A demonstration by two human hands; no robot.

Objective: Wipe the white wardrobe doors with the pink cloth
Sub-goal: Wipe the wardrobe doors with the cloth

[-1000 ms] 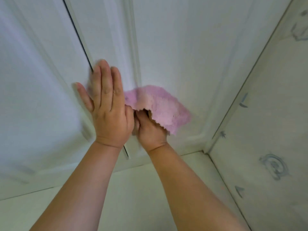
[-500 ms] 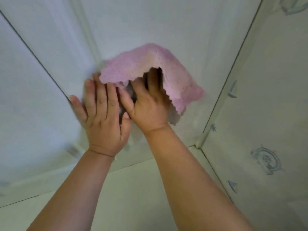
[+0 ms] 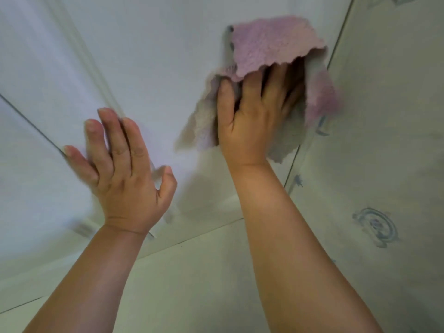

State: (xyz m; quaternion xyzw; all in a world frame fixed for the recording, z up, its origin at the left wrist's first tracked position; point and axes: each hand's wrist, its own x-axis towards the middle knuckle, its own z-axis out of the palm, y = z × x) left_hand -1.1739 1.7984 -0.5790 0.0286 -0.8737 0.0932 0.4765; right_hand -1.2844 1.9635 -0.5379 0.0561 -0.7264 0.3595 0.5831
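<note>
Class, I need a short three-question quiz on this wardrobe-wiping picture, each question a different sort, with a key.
1. True or false: the left hand holds the cloth.
2. Which hand presses the cloth on the door? A) left B) right C) both
3. Fill in: beside the door, on the right of the view, is a wall with faint ____ patterns.

Key: 1 false, it is bare with fingers straight. 2 B, the right hand. 3 blue.
</note>
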